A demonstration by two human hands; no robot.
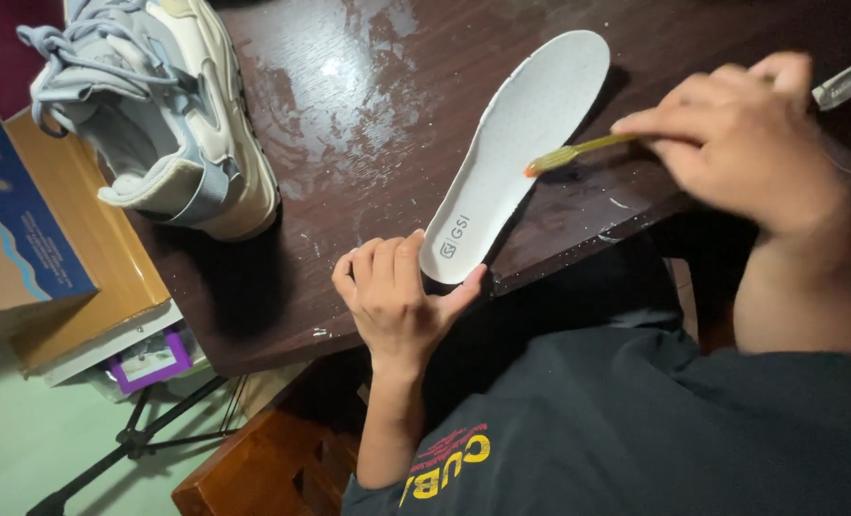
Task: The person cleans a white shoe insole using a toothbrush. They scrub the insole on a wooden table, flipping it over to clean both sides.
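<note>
- I count one white insole (pixel 516 153), lying at the centre of the frame.
- I count one toothbrush (pixel 578 151), yellow-handled with an orange head, at centre right.
- I see one sneaker (pixel 163 115), pale blue and cream, in the upper left of the frame.
- I count two hands: the left hand (pixel 397 296) at lower centre, the right hand (pixel 741 134) at upper right.
- I see one dark wooden desk (pixel 349 124) across the top of the frame.
- I count one cardboard box (pixel 24 220), blue and tan, at the left edge.
- I see one black stand (pixel 134 444) in the lower left; its legs are only partly in view.
</note>
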